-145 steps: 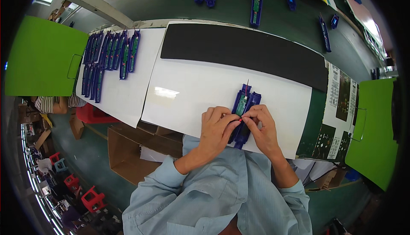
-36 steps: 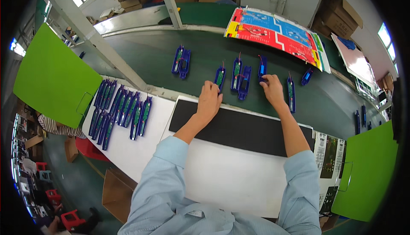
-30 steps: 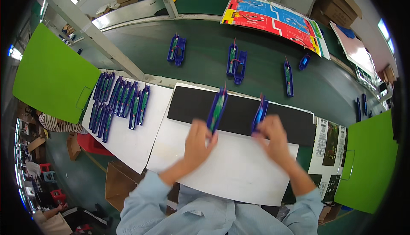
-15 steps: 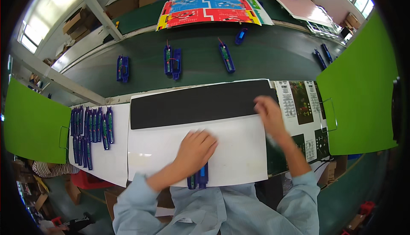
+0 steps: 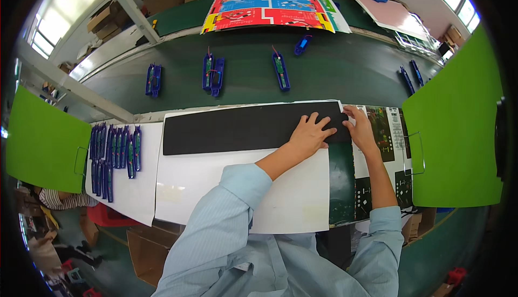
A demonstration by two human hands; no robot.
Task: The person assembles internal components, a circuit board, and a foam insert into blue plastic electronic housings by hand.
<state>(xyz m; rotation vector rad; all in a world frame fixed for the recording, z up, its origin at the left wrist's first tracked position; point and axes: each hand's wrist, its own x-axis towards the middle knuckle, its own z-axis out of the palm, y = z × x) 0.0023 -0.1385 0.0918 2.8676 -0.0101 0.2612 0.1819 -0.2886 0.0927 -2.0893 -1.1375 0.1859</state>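
Observation:
A long black mat [image 5: 232, 129] lies across the back of the white sheet [image 5: 216, 189] before me. My left hand [image 5: 310, 135] presses flat on its right part with fingers spread. At the mat's right end, my right hand [image 5: 360, 127] has its thumb and curled fingers on the edge, gripping it. My left sleeve covers the front of the sheet, where the blue casings seen earlier are hidden. On the left, several narrow blue casings with green circuit boards [image 5: 116, 151] lie in rows.
Beyond the mat, a green work surface [image 5: 243, 65] carries more blue casings [image 5: 280, 72], some open with red wires. Colourful printed sheets [image 5: 264, 13] lie at the back. Bright green panels [image 5: 453, 129] stand on both sides. Printed black-and-white sheets [image 5: 396, 135] lie at the right.
My left hand has moved from the front of the sheet up and right onto the mat. My right hand has settled on the mat's right end. The casings in front are now covered.

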